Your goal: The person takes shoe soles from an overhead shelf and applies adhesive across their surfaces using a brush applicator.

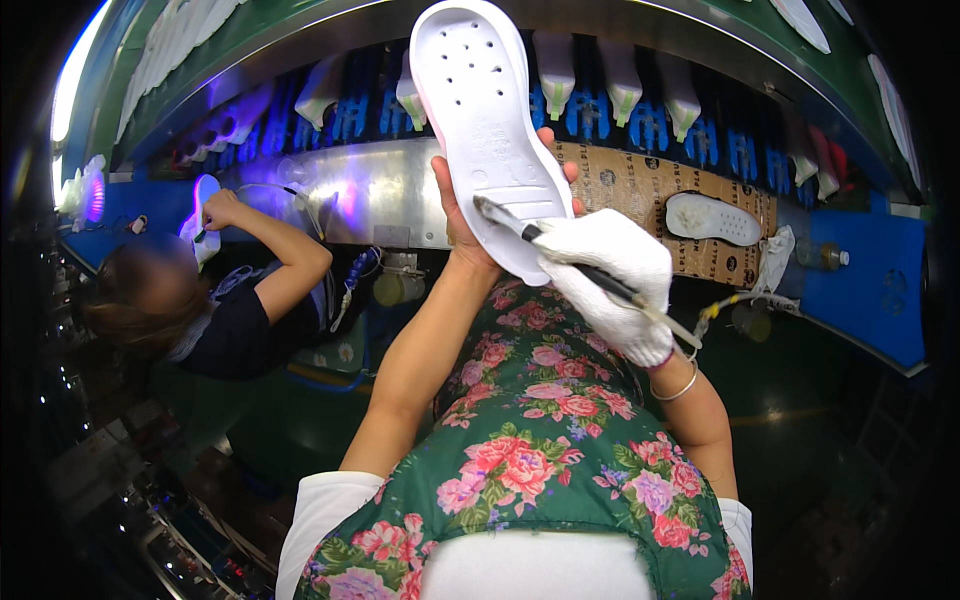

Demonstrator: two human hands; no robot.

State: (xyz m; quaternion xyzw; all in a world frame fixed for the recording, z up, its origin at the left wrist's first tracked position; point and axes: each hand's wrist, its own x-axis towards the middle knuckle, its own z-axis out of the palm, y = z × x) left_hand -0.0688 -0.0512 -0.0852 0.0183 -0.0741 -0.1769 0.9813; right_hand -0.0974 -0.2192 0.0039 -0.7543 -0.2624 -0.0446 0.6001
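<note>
A white shoe sole (480, 120) with small holes at its far, broad end stands tilted up in front of me. My left hand (462, 225) is bare and closed round its near end from beneath, with fingertips showing at the right edge. In a white knit glove, my right hand (612, 270) grips a dark-handled brush (510, 218). The brush's bristle end touches or hovers just over the near part of the sole; I cannot tell which. A pale hose (672, 322) runs from the brush's rear end beside my wrist.
Another white sole (712, 220) lies on printed cardboard (610, 190) to the right, near a cloth (775, 260) and a small bottle (828, 256). White shoe parts (555, 75) hang along the back. A co-worker (240, 290) at left holds a sole (200, 215) over the bench.
</note>
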